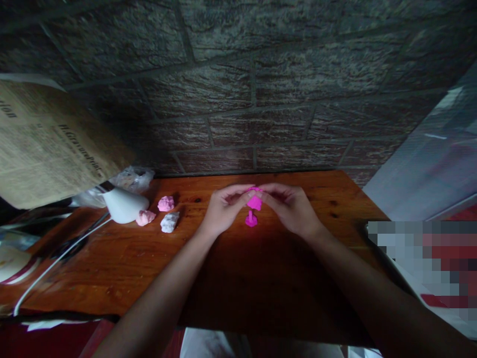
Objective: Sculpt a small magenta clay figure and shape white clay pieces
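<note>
Two hands are pinching one magenta piece [255, 202] above the table [130, 268]: the left hand [223, 209] is gripping its edge from nine o'clock, the right hand [298, 209] from three, thumbs and fingers closing on its upper part. It is looking thin, light and clay-soft, so it is probably denting or tearing under hard pressure; broad, gentle pads near the thicker middle are likely serving better than fingertips at the rim. At six o'clock, just beside it, a magenta base [251, 219] is standing with its short stalk pointing up, the stalk seeming the weakest spot. Farther out, toward nine o'clock, a bright pink lump [166, 203], a whitish lump [170, 222] and a pale pink lump [145, 217] are lying near a white cone [124, 205].
</note>
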The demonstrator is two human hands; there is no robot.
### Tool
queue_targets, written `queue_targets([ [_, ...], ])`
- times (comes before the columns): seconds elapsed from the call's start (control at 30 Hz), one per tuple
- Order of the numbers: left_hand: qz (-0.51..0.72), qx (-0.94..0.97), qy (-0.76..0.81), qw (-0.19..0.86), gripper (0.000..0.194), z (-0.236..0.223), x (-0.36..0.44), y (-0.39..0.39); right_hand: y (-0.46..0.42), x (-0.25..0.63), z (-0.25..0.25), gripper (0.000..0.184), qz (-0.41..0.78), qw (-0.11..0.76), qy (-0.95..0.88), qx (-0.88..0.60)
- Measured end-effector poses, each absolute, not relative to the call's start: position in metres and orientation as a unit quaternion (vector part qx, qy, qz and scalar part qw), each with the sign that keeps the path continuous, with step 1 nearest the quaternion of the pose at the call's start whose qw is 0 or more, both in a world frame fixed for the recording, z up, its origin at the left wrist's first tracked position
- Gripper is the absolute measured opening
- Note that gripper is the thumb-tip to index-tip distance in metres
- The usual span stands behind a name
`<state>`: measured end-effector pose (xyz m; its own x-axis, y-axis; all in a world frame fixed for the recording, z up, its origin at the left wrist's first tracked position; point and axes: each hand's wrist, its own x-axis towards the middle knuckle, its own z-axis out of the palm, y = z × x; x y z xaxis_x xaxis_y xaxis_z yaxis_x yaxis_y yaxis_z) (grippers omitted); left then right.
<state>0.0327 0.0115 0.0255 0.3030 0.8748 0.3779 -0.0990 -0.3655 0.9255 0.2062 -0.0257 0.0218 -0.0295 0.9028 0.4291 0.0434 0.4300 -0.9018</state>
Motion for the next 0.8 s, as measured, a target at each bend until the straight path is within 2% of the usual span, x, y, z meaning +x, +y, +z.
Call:
queue_targets([
  [0.3, 0.542, 0.635, 0.313, 0.454, 0.032, 0.0255, 0.0313, 0.0153, -0.0286, 0.2033, 0.0271, 0.031, 0.412, 0.575, -0.594, -0.384],
  [0.47, 0.524, 0.631, 0.312, 0.479, 0.031, 0.0251, 0.0323, 0.0144, -0.0254, 0.206, 0.0255, 0.028, 0.464, 0.579, -0.554, -0.377],
  [0.8, 0.508, 0.659, 0.285, 0.475, 0.03, 0.0267, 0.0319, 0.0116, -0.0281, 0.203, 0.0249, 0.027, 0.492, 0.569, -0.542, -0.375],
])
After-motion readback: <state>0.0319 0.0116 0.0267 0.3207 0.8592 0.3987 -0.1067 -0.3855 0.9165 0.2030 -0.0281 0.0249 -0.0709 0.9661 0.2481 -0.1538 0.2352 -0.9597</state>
